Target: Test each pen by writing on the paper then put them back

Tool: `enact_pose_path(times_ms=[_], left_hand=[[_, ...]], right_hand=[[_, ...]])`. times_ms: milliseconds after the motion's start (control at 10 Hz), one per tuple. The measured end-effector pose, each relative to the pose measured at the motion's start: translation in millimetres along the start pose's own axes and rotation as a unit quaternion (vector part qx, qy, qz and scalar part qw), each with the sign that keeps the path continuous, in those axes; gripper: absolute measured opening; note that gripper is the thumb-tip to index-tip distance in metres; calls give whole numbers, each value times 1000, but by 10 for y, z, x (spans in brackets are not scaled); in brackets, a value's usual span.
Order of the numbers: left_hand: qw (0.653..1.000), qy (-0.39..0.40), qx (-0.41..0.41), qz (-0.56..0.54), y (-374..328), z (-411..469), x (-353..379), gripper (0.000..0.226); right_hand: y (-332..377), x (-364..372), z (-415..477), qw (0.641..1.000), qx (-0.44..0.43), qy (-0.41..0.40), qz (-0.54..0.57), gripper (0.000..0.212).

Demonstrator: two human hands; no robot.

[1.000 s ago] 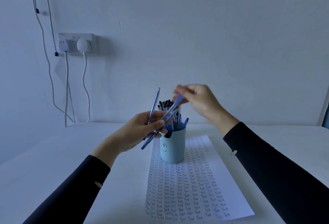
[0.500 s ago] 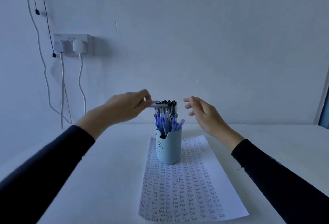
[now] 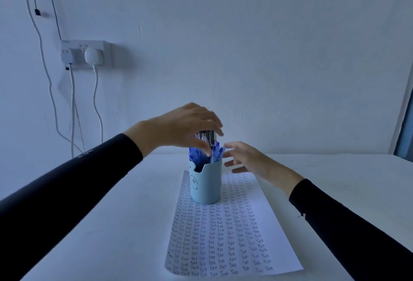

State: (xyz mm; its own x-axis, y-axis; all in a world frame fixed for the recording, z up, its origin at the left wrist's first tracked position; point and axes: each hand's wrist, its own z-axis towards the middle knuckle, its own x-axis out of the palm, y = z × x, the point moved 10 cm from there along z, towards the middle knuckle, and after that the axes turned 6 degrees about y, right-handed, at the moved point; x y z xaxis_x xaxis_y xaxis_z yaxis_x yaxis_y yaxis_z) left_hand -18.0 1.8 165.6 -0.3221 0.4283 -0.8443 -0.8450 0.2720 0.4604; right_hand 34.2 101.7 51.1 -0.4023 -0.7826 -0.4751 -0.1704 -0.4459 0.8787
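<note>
White table (image 3: 111, 213) holds the paper (image 3: 223, 236), with the cup (image 3: 206, 184) of pens (image 3: 215, 152) on its far end. Over the pen tops the left hand (image 3: 178, 127) cups down. Whether it is gripping or pressing, I cannot tell. Just right of it, the right hand (image 3: 248, 160) hovers released. This looks like the put-back step, so next comes lifting clear without tipping the cup.

Pens (image 3: 215, 152): full bundle, blue barrels and dark tops, standing upright in a light blue cup (image 3: 206, 185) bearing a drawn face. The cup stands upright on the far left part of the paper (image 3: 234, 236), a flat white sheet filled with rows of handwritten "Test".
</note>
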Motion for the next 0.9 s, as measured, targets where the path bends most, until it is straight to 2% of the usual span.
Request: enact_pose_path(times_ms=[100,200,300,400,500,600,700,800,900], left_hand=[[965,-155,-134,-161,338,-360,-131,37],[837,-279,-311,-353,649,-845,259,9],[775,-193,-386,-462,561,-984,982,11],[819,-35,-366,-440,272,-976,1417,28],[873,130,-274,-381,-70,-913,1582,67],[865,200,-257,-383,-213,-920,1713,73],[861,228,-265,-369,-243,-921,1787,88],[858,234,-274,-366,-230,-954,1828,98],[858,219,-283,-370,-194,-957,1832,103]], right_hand=[[-103,304,-43,994,27,102,14,77],[-129,486,39,998,0,63,7,92],[-123,451,98,1000,-23,2,12,87],[-133,191,103,999,-35,-39,-6,78],[-225,-270,76,992,-42,-118,31,77],[-432,-555,51,980,-33,-189,61,66],[-672,-631,82,972,-11,-228,62,64],[-821,-609,143,974,9,-223,44,73],[-857,-582,144,979,41,-198,23,92]])
